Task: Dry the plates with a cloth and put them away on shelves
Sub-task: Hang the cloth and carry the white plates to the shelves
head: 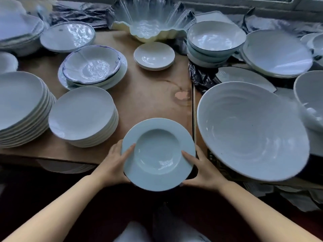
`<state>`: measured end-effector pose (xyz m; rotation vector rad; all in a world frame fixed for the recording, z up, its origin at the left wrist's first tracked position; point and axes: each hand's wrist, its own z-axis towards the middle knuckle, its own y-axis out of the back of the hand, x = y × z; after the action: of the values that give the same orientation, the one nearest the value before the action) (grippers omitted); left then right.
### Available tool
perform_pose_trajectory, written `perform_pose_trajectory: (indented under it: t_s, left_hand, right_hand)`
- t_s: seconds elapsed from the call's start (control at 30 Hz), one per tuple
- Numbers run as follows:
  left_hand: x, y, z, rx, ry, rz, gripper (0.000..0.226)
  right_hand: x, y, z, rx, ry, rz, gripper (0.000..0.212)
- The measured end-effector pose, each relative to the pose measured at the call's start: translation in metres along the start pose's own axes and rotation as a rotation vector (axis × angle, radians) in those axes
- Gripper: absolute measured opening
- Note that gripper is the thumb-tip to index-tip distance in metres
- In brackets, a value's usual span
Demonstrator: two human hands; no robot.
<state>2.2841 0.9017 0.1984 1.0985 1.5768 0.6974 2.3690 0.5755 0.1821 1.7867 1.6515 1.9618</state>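
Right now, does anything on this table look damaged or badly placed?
Yes: the wooden table has a pale chipped patch inside a dark ring stain, and the big ribbed bowl sits tilted at the near edge.

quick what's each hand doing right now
Left hand: closed on the wide-rimmed plate, grip at its left edge.
Right hand: closed on the same plate, grip at its right edge.

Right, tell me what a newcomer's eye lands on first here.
First, the wide-rimmed plate held at the near table edge, left hand and right hand gripping its opposite rims. Then the huge ridged bowl tilted at right, and the fluted glass bowl at the back, amid stacks of white plates on the left.
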Motion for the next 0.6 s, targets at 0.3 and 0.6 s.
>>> perform_pose_trajectory:
  t_s: [0.3,0.6]
  left_hand:
    - [0.003,-0.013,0.012,0.031,0.034,0.191,0.128]
    - [-0.002,-0.010,0.011,0.097,0.059,0.359,0.153]
  right_hand:
    - [0.000,0.003,0.012,0.021,-0.017,-0.168,0.103]
    - [0.016,0.006,0.024,0.077,-0.076,-0.385,0.129]
